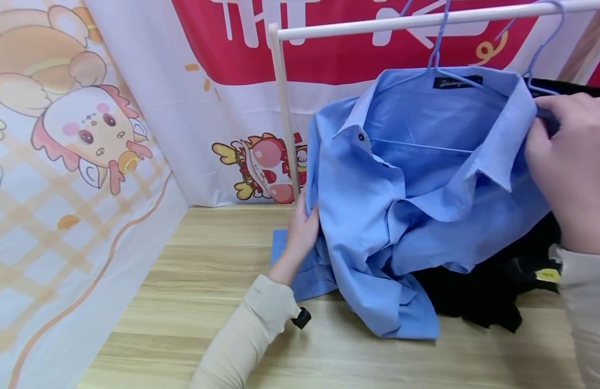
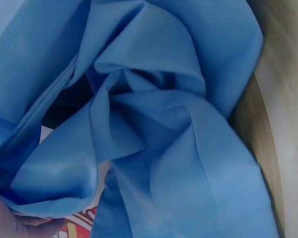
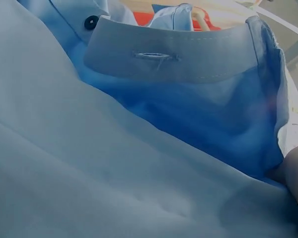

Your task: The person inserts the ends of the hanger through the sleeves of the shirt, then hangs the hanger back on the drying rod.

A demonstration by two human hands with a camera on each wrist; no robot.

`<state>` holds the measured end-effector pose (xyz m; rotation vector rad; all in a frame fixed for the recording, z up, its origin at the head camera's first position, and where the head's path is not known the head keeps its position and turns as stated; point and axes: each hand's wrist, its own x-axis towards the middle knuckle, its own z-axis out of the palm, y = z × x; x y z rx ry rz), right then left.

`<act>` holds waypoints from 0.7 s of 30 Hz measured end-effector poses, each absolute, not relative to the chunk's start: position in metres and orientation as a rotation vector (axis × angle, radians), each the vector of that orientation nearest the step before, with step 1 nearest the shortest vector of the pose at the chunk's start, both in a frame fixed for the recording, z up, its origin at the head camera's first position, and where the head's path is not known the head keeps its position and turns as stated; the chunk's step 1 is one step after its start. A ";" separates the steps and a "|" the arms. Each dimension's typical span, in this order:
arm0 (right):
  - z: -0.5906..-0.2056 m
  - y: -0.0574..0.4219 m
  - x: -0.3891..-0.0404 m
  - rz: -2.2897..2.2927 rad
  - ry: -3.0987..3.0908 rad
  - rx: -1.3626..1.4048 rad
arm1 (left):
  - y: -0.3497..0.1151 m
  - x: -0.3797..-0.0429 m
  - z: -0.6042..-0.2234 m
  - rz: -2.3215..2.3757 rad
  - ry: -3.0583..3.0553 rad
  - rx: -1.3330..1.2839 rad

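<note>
A light blue button-up shirt (image 1: 363, 216) hangs by its shoulders from a blue wire hanger (image 1: 437, 56), its collar spread wide and a black label inside the neck. On the shirt's left side in the head view, my left hand (image 1: 302, 229) holds the cloth at the edge. The left wrist view shows those fingers (image 2: 7, 220) at the hem of a fold in the shirt (image 2: 188, 148). My right hand (image 1: 579, 167) grips the shirt's shoulder beside the collar. In the right wrist view, a collar buttonhole shows on the shirt (image 3: 188, 57), with my right hand (image 3: 297, 173) at the edge.
A white rail (image 1: 348, 29) carries the hanger, and a second blue hanger (image 1: 547, 40) hangs on the right. Black cloth (image 1: 474, 292) lies behind the shirt on the wooden table (image 1: 183, 302). A printed cloth (image 1: 61, 162) covers the left wall.
</note>
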<state>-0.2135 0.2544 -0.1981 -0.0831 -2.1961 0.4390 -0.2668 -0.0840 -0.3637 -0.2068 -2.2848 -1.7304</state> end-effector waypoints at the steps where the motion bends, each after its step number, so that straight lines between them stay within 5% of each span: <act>1: -0.198 0.254 -0.216 0.428 -2.199 -0.074 | -0.084 -0.268 -0.364 -1.721 -2.304 -0.214; 21: -0.238 0.246 -0.233 0.562 -2.158 0.093 | -0.091 -0.263 -0.378 -1.707 -2.393 -0.265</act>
